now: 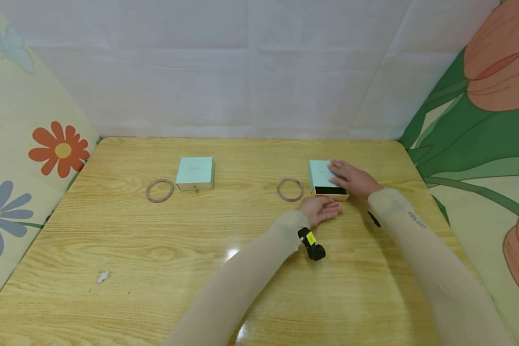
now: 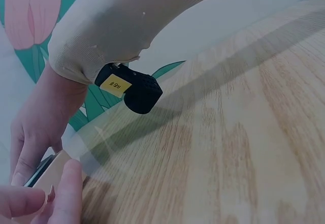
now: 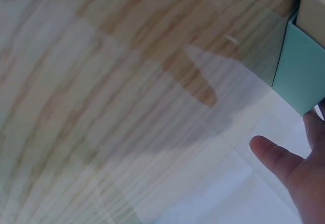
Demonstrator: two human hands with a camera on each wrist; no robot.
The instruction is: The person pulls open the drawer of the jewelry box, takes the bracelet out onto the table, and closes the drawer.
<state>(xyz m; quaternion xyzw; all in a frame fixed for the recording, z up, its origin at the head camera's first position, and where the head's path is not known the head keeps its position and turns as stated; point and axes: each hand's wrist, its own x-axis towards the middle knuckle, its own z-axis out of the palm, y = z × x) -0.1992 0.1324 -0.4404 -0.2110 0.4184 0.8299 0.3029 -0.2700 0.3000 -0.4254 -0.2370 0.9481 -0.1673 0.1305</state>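
Note:
A light teal drawer box (image 1: 319, 173) lies at the right, its cream drawer (image 1: 335, 195) slid partly out and a dark interior showing. My left hand (image 1: 317, 210) is at the drawer's front, palm turned up. In the left wrist view its thumb and a finger pinch a small tab (image 2: 51, 193) there. My right hand (image 1: 354, 179) rests on the box top from the right with fairly straight fingers. In the right wrist view one finger stands apart from the teal cover (image 3: 299, 71). Left of this box lies a pinkish-brown ring (image 1: 290, 189).
A second teal box (image 1: 195, 172), closed, sits at the left, with another ring (image 1: 159, 191) beside it. A white scrap (image 1: 103, 277) lies on the wooden table (image 1: 164, 240) at the front left. Wrist-worn black cameras hang under both sleeves. A white backdrop (image 1: 242, 72) stands behind.

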